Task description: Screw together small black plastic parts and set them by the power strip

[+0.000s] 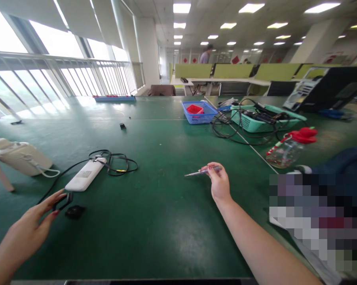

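Note:
At the lower left, my left hand (33, 225) pinches a thin black frame-like part (66, 201) between thumb and fingers. Just right of it, a small black object (75, 212) lies on the green table (154, 221). My right hand (219, 183), right of centre, is closed round the handle of a slim screwdriver (202, 171), whose metal tip points left above the table. Beyond my left hand lies a white power strip (86, 174) with a black cable (122, 160) looped at its far end.
A cream bottle (24, 158) is at the left. Farther back stand a blue basket (200, 118) with a red container (194, 109) and a green basket (252, 126) of cables. A red-lidded bottle (287, 152) and dark cloth (344, 162) are at the right. A person (206, 55) is far behind.

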`<state>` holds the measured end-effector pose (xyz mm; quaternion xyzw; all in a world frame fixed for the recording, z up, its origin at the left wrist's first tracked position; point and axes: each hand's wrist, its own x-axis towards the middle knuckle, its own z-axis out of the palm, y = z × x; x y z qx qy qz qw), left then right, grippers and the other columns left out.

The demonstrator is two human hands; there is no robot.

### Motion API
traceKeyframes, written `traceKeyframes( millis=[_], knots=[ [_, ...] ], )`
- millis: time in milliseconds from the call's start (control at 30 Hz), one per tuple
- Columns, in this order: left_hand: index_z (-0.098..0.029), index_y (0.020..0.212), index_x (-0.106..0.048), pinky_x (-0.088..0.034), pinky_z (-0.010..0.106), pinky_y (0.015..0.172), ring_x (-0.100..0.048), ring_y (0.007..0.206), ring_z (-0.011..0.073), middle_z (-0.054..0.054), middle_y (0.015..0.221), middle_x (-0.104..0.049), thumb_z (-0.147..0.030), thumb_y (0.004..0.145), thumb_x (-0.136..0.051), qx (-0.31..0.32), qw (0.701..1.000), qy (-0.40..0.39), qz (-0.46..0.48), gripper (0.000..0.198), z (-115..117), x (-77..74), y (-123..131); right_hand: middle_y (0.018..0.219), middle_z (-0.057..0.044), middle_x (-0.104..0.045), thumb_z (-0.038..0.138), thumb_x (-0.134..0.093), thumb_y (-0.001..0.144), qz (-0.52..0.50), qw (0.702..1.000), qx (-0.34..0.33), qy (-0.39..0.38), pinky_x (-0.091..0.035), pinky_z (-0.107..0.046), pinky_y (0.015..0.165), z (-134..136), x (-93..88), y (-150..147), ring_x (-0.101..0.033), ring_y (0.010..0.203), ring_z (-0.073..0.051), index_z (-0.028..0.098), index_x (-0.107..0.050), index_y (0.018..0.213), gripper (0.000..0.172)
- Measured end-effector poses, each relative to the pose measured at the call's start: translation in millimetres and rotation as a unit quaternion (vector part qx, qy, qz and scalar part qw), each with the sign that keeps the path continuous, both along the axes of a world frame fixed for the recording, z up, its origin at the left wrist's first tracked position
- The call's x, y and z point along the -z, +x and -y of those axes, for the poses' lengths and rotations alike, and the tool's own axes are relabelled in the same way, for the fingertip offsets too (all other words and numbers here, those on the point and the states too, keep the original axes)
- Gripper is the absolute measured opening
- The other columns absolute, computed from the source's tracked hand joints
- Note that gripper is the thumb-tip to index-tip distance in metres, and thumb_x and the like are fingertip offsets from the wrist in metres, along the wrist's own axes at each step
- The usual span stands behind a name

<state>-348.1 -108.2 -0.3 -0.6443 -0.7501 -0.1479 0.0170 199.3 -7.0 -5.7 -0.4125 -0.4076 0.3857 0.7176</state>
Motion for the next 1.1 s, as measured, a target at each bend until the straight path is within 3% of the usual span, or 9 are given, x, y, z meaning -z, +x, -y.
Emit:
traceKeyframes(
  millis=[167, 467, 667, 900, 1100],
  knots=[
    [-0.023, 0.138, -0.047, -0.044, 0.047, 0.106, -0.055, 0.122, 0.0307, 0.009, 0.136, -0.058, -0.047, 0.084, -0.041, 0.085, 0.996, -0.026, 0.016, 0.06, 4, 1.0, 4, 0.076, 0.0, -0.07, 0.037, -0.072, 0.077, -0.007, 1.0, -0.003, -0.002, -0.052, -0.044, 0.085, 0, -0.5, -1, -0.069, 0.075, -0.02, 0.021, -0.059, 0.089, 0.024],
    [-0.027, 0.133, -0.055, -0.041, 0.044, 0.11, -0.056, 0.122, 0.0282, 0.004, 0.13, -0.063, -0.038, 0.081, -0.045, 0.133, 0.99, -0.045, 0.024, 0.055, 0, 2.5, -1, 0.076, 0.0, -0.07, 0.036, -0.073, 0.076, -0.012, 1.0, -0.007, -0.004, -0.052, -0.045, 0.086, -1, 1.0, -1, -0.069, 0.074, -0.02, 0.021, -0.059, 0.088, 0.024],
    [-0.024, 0.134, -0.054, -0.041, 0.041, 0.112, -0.056, 0.124, 0.0275, 0.004, 0.137, -0.059, -0.042, 0.082, -0.047, 0.154, 0.985, -0.08, 0.025, 0.056, -7, -2.3, 0, 0.075, 0.0, -0.07, 0.037, -0.073, 0.076, -0.009, 1.0, -0.007, -0.005, -0.053, -0.045, 0.085, -1, 1.4, -1, -0.069, 0.072, -0.02, 0.021, -0.059, 0.088, 0.024],
    [-0.024, 0.143, -0.043, -0.035, 0.04, 0.116, -0.051, 0.13, 0.0272, 0.003, 0.147, -0.05, -0.046, 0.083, -0.048, 0.148, 0.984, -0.089, 0.04, 0.064, -3, 5.7, 2, 0.075, 0.0, -0.07, 0.038, -0.073, 0.076, -0.004, 1.0, -0.007, -0.002, -0.054, -0.046, 0.084, -2, 3.7, -1, -0.069, 0.072, -0.02, 0.021, -0.059, 0.088, 0.024],
    [-0.02, 0.141, -0.047, -0.042, 0.041, 0.11, -0.059, 0.121, 0.0274, 0.007, 0.135, -0.06, -0.047, 0.081, -0.048, 0.14, 0.985, -0.099, 0.035, 0.065, -2, 5.3, 10, 0.075, 0.0, -0.07, 0.037, -0.073, 0.076, -0.009, 1.0, -0.012, -0.002, -0.054, -0.045, 0.084, -2, 3.6, -1, -0.069, 0.072, -0.02, 0.022, -0.059, 0.088, 0.024]
  ],
)
